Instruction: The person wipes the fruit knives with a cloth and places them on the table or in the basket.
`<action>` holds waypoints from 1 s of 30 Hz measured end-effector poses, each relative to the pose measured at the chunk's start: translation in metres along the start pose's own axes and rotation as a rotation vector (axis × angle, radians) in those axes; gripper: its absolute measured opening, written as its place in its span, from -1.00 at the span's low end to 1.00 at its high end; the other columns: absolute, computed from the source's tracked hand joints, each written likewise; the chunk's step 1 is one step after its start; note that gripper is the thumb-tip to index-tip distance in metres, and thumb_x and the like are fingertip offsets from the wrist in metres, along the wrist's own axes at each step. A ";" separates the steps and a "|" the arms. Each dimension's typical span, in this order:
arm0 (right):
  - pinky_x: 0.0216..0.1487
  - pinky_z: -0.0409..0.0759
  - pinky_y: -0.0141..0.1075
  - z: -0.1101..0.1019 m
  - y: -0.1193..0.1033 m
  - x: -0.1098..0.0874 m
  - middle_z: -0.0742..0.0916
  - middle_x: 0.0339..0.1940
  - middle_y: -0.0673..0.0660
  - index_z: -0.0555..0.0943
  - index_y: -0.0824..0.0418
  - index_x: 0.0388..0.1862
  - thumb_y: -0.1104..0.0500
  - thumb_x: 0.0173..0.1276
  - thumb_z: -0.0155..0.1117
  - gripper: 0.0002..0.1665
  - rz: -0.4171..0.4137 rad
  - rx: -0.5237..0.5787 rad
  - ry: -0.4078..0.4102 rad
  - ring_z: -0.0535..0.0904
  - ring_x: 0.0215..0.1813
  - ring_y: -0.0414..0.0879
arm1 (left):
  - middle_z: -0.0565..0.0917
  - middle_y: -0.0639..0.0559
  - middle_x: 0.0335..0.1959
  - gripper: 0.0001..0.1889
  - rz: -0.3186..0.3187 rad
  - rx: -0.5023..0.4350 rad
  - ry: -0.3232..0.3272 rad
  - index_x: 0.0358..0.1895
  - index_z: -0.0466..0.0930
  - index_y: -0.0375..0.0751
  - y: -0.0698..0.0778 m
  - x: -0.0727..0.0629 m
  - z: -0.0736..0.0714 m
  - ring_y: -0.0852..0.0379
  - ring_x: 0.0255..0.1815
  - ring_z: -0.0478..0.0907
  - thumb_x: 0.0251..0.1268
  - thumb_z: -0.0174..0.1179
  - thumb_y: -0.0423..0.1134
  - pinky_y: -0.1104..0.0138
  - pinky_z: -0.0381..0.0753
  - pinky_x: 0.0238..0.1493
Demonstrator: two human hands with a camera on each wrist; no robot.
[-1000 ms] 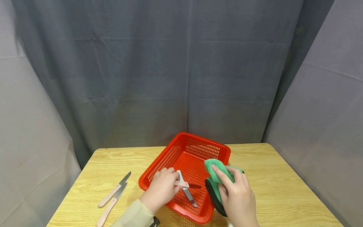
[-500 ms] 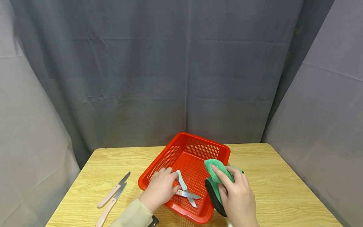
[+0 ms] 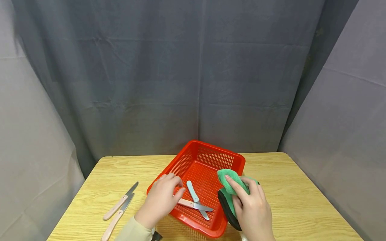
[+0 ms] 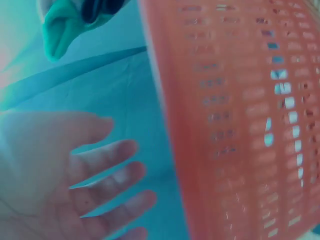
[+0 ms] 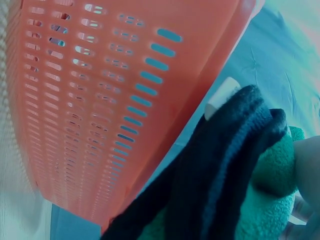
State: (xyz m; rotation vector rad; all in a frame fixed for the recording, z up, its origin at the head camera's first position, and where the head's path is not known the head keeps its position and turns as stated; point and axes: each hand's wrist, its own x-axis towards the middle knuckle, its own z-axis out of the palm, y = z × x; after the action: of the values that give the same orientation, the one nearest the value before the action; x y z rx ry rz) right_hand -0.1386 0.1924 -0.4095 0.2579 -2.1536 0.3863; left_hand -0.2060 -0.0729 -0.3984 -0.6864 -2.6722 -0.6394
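Note:
My left hand (image 3: 160, 198) hovers over the near left side of a red plastic basket (image 3: 219, 231), holding nothing; the left wrist view shows its fingers (image 4: 112, 182) spread apart. Inside the basket, a knife with a pale pink handle (image 3: 186, 203) lies across the blade of one with a light blue handle (image 3: 192, 191). Over the basket's right rim, my right hand (image 3: 254, 207) grips a bunched green cloth (image 3: 228, 177) with black edging. That cloth (image 5: 267, 210) appears beside the basket's slotted wall (image 5: 185, 65) in the right wrist view.
Two more pink-handled knives (image 3: 116, 208) lie side by side on the wooden table (image 3: 301, 201), left of the basket, blades pointing away. Grey curtains (image 3: 150, 83) hang behind the table and at both sides.
My left hand has let go of the pink-handled knife, which now lies in the basket across the blue one, and has drawn back leftward. The right hand and cloth have stayed put.

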 end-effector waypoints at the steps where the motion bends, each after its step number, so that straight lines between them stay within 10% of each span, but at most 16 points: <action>1: -0.44 0.63 -0.07 -0.001 0.000 0.000 0.68 -0.02 0.21 0.68 -0.21 0.26 0.46 -0.03 0.50 -0.12 0.004 0.003 0.000 0.58 -0.19 0.09 | 0.60 0.17 -0.33 -0.90 -0.006 -0.006 0.035 -0.31 0.64 -0.01 -0.002 -0.001 -0.004 0.16 -0.26 0.49 0.29 0.40 -0.19 0.20 0.52 -0.18; 6: -0.41 0.65 -0.03 -0.002 -0.001 0.001 0.68 0.00 0.22 0.69 -0.20 0.25 0.47 -0.02 0.48 -0.14 0.012 0.011 0.004 0.59 -0.16 0.11 | 0.64 0.15 -0.31 -0.90 -0.061 -0.019 0.187 -0.31 0.64 -0.04 -0.023 -0.004 -0.022 0.15 -0.25 0.58 0.27 0.39 -0.28 0.17 0.60 -0.17; 11: -0.42 0.64 -0.02 -0.003 -0.002 0.001 0.68 0.00 0.22 0.69 -0.20 0.25 0.46 -0.02 0.48 -0.14 0.003 0.015 0.013 0.59 -0.17 0.11 | 0.62 0.12 -0.32 -0.94 -0.175 -0.029 0.191 -0.27 0.64 -0.06 -0.047 -0.013 -0.034 0.16 -0.30 0.54 0.33 0.34 -0.29 0.21 0.59 -0.23; 18: -0.42 0.63 0.01 -0.003 -0.002 0.001 0.69 0.01 0.22 0.70 -0.18 0.24 0.45 -0.08 0.52 -0.12 -0.038 0.032 0.072 0.60 -0.17 0.12 | 0.56 0.05 -0.38 -0.93 -0.322 -0.018 0.036 -0.30 0.61 -0.13 -0.071 -0.029 -0.033 0.15 -0.40 0.46 0.35 0.28 -0.27 0.29 0.48 -0.36; 30: -0.33 0.66 0.06 -0.006 -0.007 -0.001 0.69 -0.04 0.25 0.73 -0.10 0.19 0.37 0.00 0.40 -0.28 -0.075 0.077 0.087 0.58 -0.17 0.15 | 0.53 0.05 -0.51 -0.83 -0.367 0.073 -0.221 -0.38 0.54 -0.16 -0.101 -0.048 -0.001 0.14 -0.50 0.41 0.30 0.34 -0.23 0.23 0.43 -0.44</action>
State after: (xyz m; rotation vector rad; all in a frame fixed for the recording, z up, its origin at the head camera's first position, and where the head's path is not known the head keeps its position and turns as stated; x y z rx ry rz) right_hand -0.1314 0.1886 -0.4057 0.3585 -2.0402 0.4300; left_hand -0.2173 -0.1712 -0.4509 -0.2584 -3.0437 -0.5771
